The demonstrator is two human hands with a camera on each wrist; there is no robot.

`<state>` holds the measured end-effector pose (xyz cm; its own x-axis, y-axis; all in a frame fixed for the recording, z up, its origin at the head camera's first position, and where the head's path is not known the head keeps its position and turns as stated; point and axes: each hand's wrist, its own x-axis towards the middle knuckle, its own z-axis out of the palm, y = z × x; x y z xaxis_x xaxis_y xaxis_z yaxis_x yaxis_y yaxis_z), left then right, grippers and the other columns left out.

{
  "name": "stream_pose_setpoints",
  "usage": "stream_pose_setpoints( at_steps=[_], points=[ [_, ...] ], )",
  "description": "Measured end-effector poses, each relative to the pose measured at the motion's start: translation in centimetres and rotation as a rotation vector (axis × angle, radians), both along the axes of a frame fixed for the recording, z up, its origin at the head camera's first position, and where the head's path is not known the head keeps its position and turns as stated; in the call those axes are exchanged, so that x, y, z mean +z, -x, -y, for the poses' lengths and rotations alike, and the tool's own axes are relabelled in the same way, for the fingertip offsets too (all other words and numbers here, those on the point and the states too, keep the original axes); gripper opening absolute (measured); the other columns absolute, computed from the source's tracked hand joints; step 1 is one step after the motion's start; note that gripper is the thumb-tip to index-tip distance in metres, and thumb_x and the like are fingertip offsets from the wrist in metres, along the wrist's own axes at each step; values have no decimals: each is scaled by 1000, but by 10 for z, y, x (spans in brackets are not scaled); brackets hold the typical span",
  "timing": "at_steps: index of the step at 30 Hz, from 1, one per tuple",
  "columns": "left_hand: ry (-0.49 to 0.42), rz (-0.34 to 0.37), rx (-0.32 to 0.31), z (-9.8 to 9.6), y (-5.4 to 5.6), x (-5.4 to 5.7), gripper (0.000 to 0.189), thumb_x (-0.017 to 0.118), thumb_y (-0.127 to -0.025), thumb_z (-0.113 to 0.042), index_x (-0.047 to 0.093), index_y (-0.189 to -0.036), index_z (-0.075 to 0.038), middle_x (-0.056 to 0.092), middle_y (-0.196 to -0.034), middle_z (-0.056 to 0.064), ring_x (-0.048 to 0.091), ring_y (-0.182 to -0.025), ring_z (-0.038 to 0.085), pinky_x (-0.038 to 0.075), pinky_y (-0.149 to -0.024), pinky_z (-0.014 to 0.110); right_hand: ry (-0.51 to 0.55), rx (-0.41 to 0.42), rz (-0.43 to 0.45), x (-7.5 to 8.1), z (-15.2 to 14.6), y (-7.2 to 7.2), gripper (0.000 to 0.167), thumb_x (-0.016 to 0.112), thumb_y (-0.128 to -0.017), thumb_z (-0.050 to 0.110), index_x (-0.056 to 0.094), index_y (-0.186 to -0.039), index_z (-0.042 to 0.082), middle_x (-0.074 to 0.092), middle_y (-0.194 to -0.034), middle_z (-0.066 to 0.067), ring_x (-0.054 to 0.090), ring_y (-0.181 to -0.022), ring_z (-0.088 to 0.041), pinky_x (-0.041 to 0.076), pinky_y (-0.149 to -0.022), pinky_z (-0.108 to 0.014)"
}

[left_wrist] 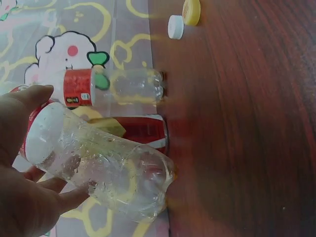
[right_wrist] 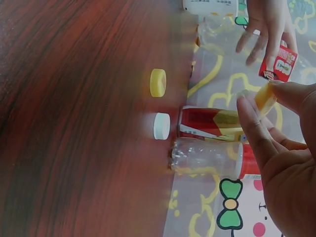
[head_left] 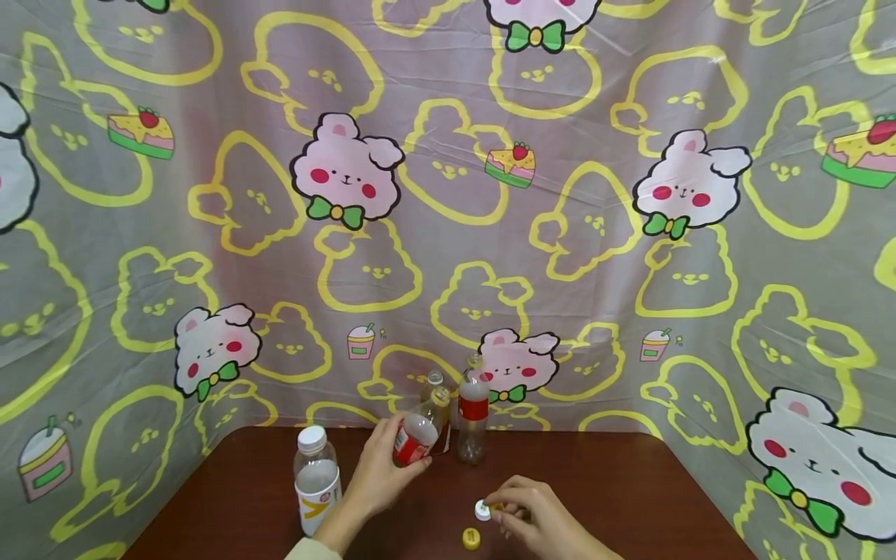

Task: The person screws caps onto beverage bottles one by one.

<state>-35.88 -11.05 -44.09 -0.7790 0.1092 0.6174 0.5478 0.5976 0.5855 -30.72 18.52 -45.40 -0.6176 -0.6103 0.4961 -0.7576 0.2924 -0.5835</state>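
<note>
My left hand [head_left: 378, 473] grips a clear plastic bottle [left_wrist: 106, 163] around its red label, holding it tilted above the table. Droplets cling inside its wall. To the right, my right hand [head_left: 535, 509] pinches a yellow bottle cap [right_wrist: 265, 98] between thumb and fingers. Close to that hand, a white cap [head_left: 483, 510] and another yellow cap [head_left: 471, 538] lie on the tabletop. Behind the held bottle stand a clear bottle with a red band label [head_left: 473, 412] and a bottle with a red and yellow label [right_wrist: 212, 122]; the held bottle partly hides the latter in the head view.
A white-capped bottle with a white label [head_left: 318, 482] stands left of my left forearm. The dark brown wooden table [head_left: 595, 467] ends at a patterned curtain [head_left: 434, 233], which hangs behind it and along both sides.
</note>
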Motion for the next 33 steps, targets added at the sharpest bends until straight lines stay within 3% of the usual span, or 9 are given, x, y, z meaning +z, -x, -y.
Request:
stream_pose_setpoints(
  at_steps=[8,14,21,29,33],
  points=[
    [85,-16,-71,-7,-14,3,73,91,-76,-29,56,-138,-16,63,-116,-1,63,-103,17,54,-88,39,34,-42,-32,1,-2,-3,25,68,-97,3,74,-116,18,65,-100,-1,66,-72,-5,55,-61,-25],
    [160,2,-142,-5,-23,2,74,90,-77,-33,55,-139,-13,64,-114,-5,62,-99,12,54,-83,31,73,-23,-87,6,-1,-4,23,68,-97,4,74,-116,14,65,-101,-3,68,-72,-11,55,-61,-24],
    [205,94,-182,1,-32,-1,75,88,-79,-41,55,-140,-14,62,-111,-8,61,-96,9,53,-79,29,126,8,-151,8,-3,-5,23,66,-98,1,71,-118,11,65,-104,-5,69,-71,-14,56,-61,-23],
    [244,231,-210,9,-44,-6,75,83,-80,-55,53,-142,-23,59,-111,-11,60,-96,7,54,-78,33,166,6,-151,9,-6,-5,24,65,-97,-1,69,-117,12,65,-102,-3,68,-74,-10,56,-60,-26],
    [265,207,-227,13,-48,-9,72,84,-80,-51,55,-139,-23,57,-106,-11,58,-91,5,53,-76,31,195,16,-147,10,-6,-6,26,64,-97,-3,69,-118,11,65,-102,-5,69,-73,-14,57,-59,-30]
  ],
)
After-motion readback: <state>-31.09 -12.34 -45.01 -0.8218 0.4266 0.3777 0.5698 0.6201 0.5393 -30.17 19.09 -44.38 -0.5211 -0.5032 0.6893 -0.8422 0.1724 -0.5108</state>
